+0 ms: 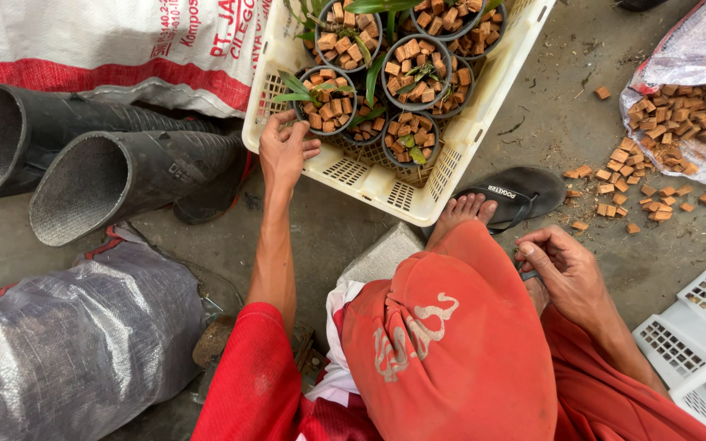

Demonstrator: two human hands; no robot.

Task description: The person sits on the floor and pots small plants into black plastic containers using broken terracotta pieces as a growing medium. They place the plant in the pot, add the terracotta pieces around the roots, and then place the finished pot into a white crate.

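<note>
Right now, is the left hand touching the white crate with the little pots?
Yes, the left hand rests on the rim of the white crate, right beside a black pot filled with brick chips.
</note>
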